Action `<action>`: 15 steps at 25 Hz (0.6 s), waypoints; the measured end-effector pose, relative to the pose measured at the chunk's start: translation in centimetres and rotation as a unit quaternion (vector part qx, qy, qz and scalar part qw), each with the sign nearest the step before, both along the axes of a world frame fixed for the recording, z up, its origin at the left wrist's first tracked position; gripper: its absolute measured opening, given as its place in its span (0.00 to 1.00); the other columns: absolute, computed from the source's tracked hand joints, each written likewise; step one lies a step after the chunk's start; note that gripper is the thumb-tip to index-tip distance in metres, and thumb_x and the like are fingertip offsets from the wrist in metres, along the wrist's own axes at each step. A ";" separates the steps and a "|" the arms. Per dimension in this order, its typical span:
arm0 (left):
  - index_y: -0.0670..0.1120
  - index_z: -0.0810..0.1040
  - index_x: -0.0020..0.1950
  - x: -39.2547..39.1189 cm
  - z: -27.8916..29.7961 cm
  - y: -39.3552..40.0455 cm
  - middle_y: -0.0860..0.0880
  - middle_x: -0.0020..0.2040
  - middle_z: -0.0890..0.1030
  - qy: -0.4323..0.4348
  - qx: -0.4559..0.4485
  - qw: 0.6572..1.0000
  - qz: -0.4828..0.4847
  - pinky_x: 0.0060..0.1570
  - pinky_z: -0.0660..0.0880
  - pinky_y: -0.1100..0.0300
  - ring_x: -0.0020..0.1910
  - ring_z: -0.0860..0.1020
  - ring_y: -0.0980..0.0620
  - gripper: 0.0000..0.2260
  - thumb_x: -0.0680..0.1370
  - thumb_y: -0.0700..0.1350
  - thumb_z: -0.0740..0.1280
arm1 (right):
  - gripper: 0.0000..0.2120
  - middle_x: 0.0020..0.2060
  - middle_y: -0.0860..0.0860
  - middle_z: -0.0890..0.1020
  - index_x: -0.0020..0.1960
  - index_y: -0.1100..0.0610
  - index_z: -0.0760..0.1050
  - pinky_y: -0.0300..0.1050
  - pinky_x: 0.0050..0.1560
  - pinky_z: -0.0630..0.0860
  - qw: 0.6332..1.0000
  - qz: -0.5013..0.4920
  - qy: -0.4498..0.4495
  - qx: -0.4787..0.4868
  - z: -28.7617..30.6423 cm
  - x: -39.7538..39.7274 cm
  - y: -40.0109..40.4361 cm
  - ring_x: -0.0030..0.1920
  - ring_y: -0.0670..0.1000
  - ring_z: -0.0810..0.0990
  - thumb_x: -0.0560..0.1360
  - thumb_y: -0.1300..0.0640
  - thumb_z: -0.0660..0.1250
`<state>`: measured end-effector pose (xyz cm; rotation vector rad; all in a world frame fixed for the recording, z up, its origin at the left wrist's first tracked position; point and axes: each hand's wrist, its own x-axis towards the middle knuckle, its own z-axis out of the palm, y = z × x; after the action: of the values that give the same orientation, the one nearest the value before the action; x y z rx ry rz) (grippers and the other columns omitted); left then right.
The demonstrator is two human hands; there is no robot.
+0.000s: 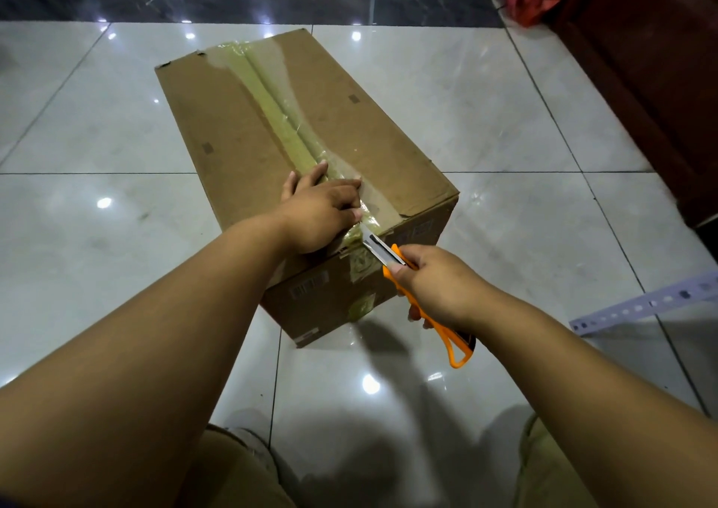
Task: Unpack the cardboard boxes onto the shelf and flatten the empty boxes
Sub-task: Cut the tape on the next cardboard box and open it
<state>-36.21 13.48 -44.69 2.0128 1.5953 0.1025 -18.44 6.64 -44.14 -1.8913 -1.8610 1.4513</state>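
Left hand [322, 212] flat, bracing box [272, 126] at frame centre; right hand [435, 286] fist-grips cutter [423, 297], blade at tape [279, 119]. Cardboard stiff; I'd lift by bottom edges.

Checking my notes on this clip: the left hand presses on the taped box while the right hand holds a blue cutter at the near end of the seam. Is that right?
Not quite: the cutter is orange, not blue, as the head view shows. The rest holds: the left hand presses on the taped box, and the right hand holds the cutter at the near end of the seam.
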 end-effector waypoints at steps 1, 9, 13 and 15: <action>0.58 0.70 0.38 -0.1 0.0 0.0 0.62 0.75 0.59 0.002 -0.002 1.000 -0.002 0.72 0.33 0.46 0.77 0.42 0.53 0.12 0.81 0.52 0.58 | 0.21 0.52 0.53 0.75 0.73 0.55 0.63 0.39 0.33 0.75 1.000 0.006 -0.004 0.001 0.1 0.1 -0.1 0.38 0.48 0.78 0.83 0.50 0.56; 0.55 0.71 0.40 0.0 0.5 0.0 0.63 0.74 0.62 0.000 -0.005 1.000 0.007 0.72 0.34 0.46 0.77 0.43 0.52 0.11 0.81 0.52 0.57 | 0.19 0.52 0.54 0.77 0.71 0.55 0.65 0.41 0.34 0.77 1.000 0.022 -0.002 -0.013 1.0 -0.2 -0.4 0.38 0.50 0.79 0.83 0.50 0.56; 0.53 0.73 0.45 0.1 0.5 0.2 0.62 0.74 0.62 0.000 -0.001 1.000 0.007 0.72 0.34 0.46 0.77 0.43 0.52 0.08 0.81 0.51 0.58 | 0.17 0.51 0.55 0.78 0.68 0.56 0.68 0.44 0.36 0.77 1.000 0.023 0.021 0.005 0.5 -1.5 -0.8 0.39 0.52 0.79 0.83 0.51 0.56; 0.54 0.72 0.42 0.0 0.2 0.1 0.62 0.74 0.62 -0.010 -0.003 1.000 0.012 0.72 0.34 0.46 0.77 0.42 0.52 0.09 0.81 0.52 0.59 | 0.15 0.49 0.54 0.78 0.65 0.55 0.70 0.44 0.37 0.77 1.000 0.015 0.018 0.011 0.5 -1.3 -0.7 0.41 0.53 0.80 0.82 0.51 0.57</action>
<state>-36.25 13.60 -44.46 1.9824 1.6062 0.1258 -19.74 5.97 -43.68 -1.8225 -1.8906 1.4566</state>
